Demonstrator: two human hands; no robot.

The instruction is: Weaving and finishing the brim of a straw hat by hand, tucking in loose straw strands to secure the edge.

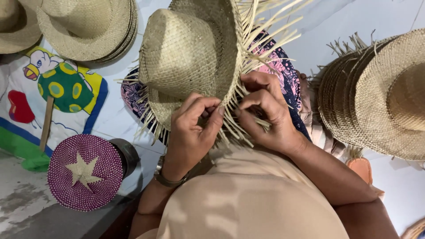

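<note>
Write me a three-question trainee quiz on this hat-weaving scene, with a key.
1. True or false: the left hand and the right hand both work at the loose strands on the brim of the unfinished straw hat.
2. Which thing lies on the floor at lower left? A) a purple round woven piece with a pale star B) a red bucket C) a pair of scissors
3. Fill in: to the right of the hands stands a stack of straw ____.

Key: 1 true. 2 A. 3 hats.
</note>
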